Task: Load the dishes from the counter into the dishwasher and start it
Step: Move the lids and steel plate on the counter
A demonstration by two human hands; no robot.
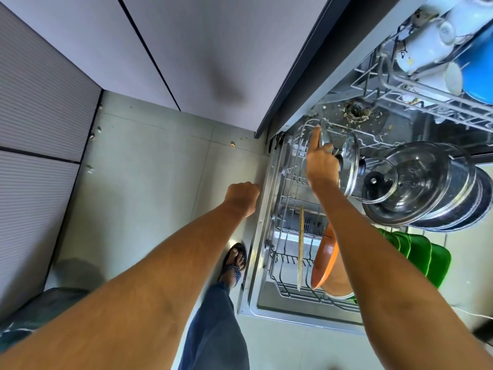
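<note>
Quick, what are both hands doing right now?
Left hand: curled into a fist, holding nothing.
Right hand: gripping a glass lid over the lower rack, index finger pointing out.

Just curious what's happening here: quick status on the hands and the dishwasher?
Left hand fisted, empty, beside the open door. Right hand setting a glass lid into the lower rack. Another glass lid right beside it.

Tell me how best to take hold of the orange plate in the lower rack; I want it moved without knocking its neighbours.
Grip the orange plate by its upper rim and come straight down from above. It stands on edge between the tines of the lower rack, so only that rim is free. A thin speckled board stands close on its left, so pinch across the rim rather than reaching in from the side.
</note>
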